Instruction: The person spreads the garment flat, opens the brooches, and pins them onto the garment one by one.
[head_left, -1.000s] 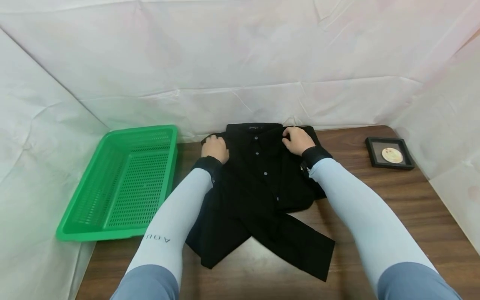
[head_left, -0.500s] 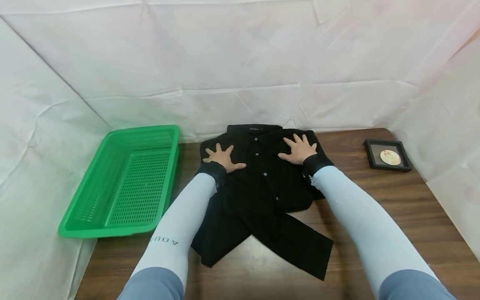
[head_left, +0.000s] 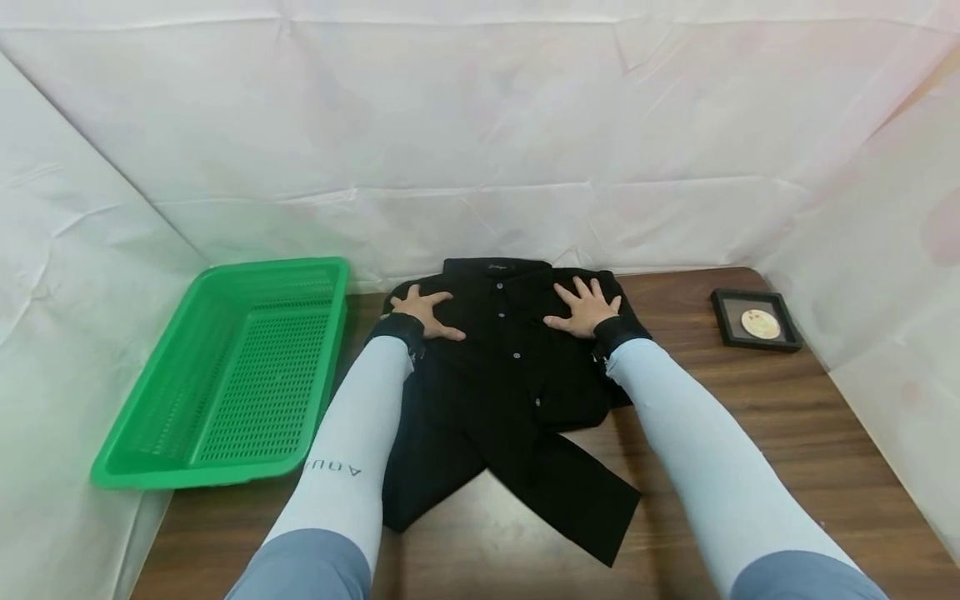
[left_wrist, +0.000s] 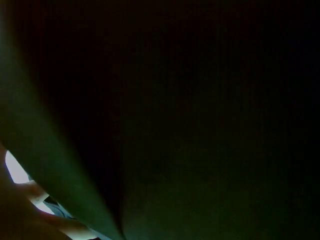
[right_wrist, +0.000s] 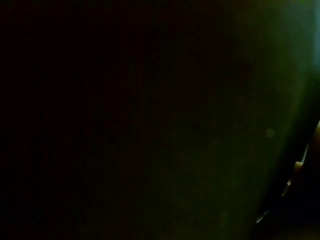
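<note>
A black button-up shirt [head_left: 517,367] lies front up on the table, its collar toward the back wall. One sleeve is laid slantwise across its lower part, the cuff end pointing to the lower right. My left hand [head_left: 422,312] rests flat near the shirt's left shoulder, fingers spread. On the opposite side of the button row, my right hand [head_left: 585,310] lies on the chest with its fingers fanned out. Both wrist views are almost wholly dark, filled by the cloth close to the cameras; a sliver of fingers [left_wrist: 35,192] shows at the left wrist view's lower left.
A green plastic basket [head_left: 330,358] stands left of the shirt. At the table's right back sits a small black frame [head_left: 723,321] with a round cream disc [head_left: 761,324] in it. White sheeting [head_left: 480,125] walls in the back and sides of the brown wooden table [head_left: 697,367].
A second ago both hands had curled fingers at the shirt's shoulders; since then the fingers have spread flat and the hands have come slightly down the cloth. The head view has shifted a little.
</note>
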